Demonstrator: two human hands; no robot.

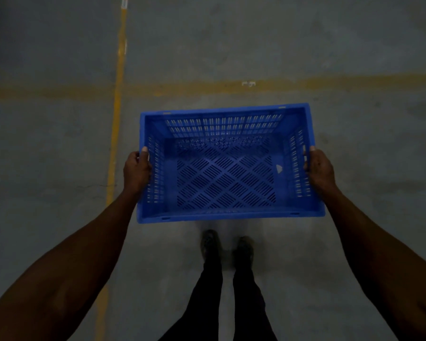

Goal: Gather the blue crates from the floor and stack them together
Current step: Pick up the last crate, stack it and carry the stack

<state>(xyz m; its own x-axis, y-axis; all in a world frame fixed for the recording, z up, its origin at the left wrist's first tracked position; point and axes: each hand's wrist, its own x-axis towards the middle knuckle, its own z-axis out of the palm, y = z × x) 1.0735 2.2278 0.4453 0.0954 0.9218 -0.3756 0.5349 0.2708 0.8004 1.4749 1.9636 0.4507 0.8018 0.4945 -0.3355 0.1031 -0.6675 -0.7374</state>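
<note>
Blue plastic, vented all over: that's the crate (228,166), and right now it's up off the floor (354,45), carried level in front of the person, above their shoes (228,244). The left hand (136,171) has the left short wall, thumb hooked over the rim; the right hand (320,169) has the right short wall with fingers curled in through the handle slot, so both sides of the grip are closed snug on the crate. Inside it's empty, just the slotted diamond-pattern bottom and a small pale mark near the right wall. Progress-wise I'd call this early to middle: one crate is picked up, but no stack and no other crates show anywhere here, only grey concrete with worn yellow lines (117,99). So what's left looks like carrying this one over and setting it on the rest.
</note>
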